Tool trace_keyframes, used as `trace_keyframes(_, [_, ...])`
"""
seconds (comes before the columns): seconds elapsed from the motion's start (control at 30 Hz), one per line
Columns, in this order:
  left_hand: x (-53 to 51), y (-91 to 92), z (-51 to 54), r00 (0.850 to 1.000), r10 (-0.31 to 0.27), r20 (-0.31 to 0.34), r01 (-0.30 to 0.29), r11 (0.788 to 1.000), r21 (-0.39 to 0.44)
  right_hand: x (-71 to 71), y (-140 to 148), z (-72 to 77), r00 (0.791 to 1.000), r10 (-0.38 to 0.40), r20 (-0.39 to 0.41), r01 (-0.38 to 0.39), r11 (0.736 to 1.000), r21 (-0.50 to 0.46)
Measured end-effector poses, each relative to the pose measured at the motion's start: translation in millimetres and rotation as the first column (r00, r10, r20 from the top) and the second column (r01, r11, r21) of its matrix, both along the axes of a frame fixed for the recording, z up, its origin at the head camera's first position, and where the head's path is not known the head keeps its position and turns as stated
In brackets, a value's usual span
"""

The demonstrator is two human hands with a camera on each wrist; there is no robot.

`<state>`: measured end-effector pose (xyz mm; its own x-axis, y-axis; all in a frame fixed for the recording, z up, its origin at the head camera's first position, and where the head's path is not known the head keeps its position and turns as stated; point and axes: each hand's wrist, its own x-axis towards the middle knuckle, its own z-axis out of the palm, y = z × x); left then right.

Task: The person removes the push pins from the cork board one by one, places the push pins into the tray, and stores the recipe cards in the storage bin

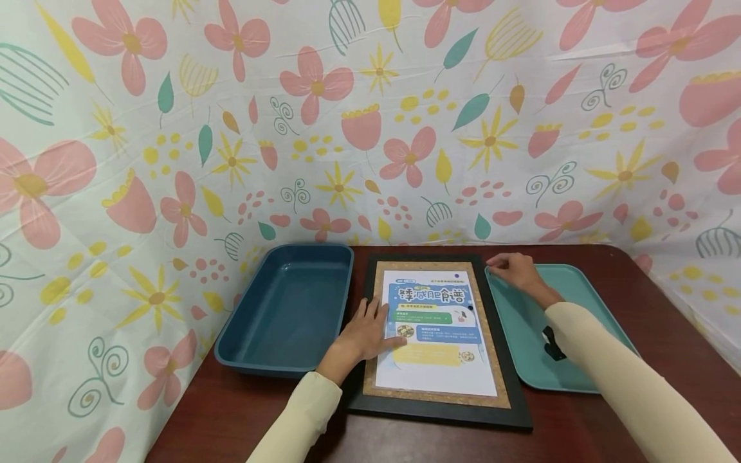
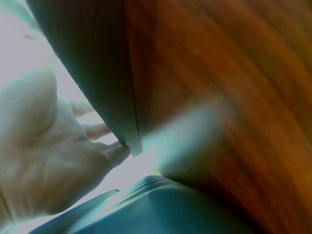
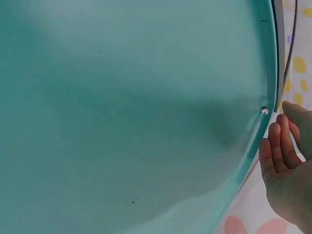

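Poster (image 1: 437,321), corkboard (image 1: 442,396) beneath — left hand (image 1: 363,333) on both

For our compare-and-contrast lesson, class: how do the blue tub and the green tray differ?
Colour: the blue tub is dark blue, while the green tray is a paler blue-green.
Depth: the tub has tall walls; the tray has only a low rim.
Place: in the head view, the tub is left of the board, the tray right of it.
Both have rounded corners and rest on the table.

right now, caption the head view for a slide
Left hand rests on the framed poster, right hand near the green tray.
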<state>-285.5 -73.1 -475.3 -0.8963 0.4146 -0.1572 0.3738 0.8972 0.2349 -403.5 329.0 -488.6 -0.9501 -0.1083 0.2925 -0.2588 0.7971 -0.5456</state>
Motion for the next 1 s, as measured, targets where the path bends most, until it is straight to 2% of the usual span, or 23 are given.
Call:
trace_keyframes(0.5, [1.5,-0.7,1.1,1.000,-0.002,0.005,0.001,1.000,0.009,-0.2,-17.6,3.6,0.999,0.030,0.013,-0.030,1.000,0.007])
trace_keyframes(0.73, [0.9,0.0,0.7,1.000,0.006,0.005,-0.006,1.000,0.007,1.0,-25.7,7.5,0.997,0.077,0.023,-0.077,0.997,0.012])
trace_keyframes(1.0, [2.2,0.0,1.6,1.000,0.011,0.009,-0.011,1.000,0.018,-2.0,-33.3,4.9,0.993,0.117,-0.007,-0.116,0.993,0.034])
